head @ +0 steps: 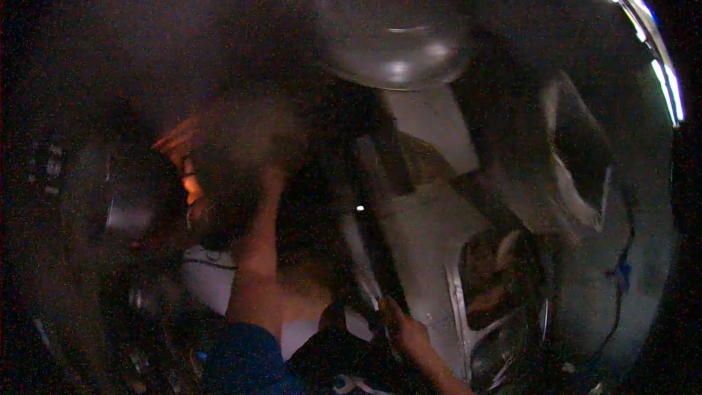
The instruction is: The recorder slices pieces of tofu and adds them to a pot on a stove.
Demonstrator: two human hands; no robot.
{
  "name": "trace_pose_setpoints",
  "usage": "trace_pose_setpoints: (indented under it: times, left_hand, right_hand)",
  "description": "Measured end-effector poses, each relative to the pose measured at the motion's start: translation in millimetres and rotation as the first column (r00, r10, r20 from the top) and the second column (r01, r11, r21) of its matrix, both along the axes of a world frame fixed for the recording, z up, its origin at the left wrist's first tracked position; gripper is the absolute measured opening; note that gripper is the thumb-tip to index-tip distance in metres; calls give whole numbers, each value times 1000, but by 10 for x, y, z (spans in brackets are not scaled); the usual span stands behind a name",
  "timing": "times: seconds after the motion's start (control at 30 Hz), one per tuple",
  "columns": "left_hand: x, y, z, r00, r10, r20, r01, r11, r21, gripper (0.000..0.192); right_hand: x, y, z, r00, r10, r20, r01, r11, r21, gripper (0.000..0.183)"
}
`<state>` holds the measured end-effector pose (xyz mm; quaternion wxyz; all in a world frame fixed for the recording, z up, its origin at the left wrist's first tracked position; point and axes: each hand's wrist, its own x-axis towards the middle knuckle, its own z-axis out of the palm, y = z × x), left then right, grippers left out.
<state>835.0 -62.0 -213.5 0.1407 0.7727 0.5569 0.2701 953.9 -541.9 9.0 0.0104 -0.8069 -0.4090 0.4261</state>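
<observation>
The picture is dark and grainy. My left arm reaches forward from a blue sleeve, and my left hand [266,145] is blurred into shadow and haze. What its fingers do or hold is hidden. An orange glow [190,184], like flame or embers, shows to the left of that hand. Low in the view, my right hand [406,329] is beside a narrow pale metal edge [359,258], its fingertips close to the lower end. Whether it grips that edge is unclear.
A large round metal bowl or pan [395,38] is at the top. Grey sheet-like surfaces [439,230] run along the right of centre. A dark round vessel [493,280] sits farther right. Bright lights [641,33] line the upper right rim. A pale patch [208,274] lies left of my forearm.
</observation>
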Motion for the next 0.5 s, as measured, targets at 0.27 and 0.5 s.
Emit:
trace_pose_setpoints:
  times: [0.27, 0.5]
  left_hand:
    - [518, -2167, 4595, 845, -375, 381, -49, 656, 753, 25]
    - [2739, -3339, 5800, 394, -918, 50, 809, 372, 454, 20]
  right_hand:
    - [-436, -1855, 441, 999, 10, 47, -21, 973, 232, 68]
    - [122, -2702, 1671, 992, 35, -125, -12, 983, 181, 65]
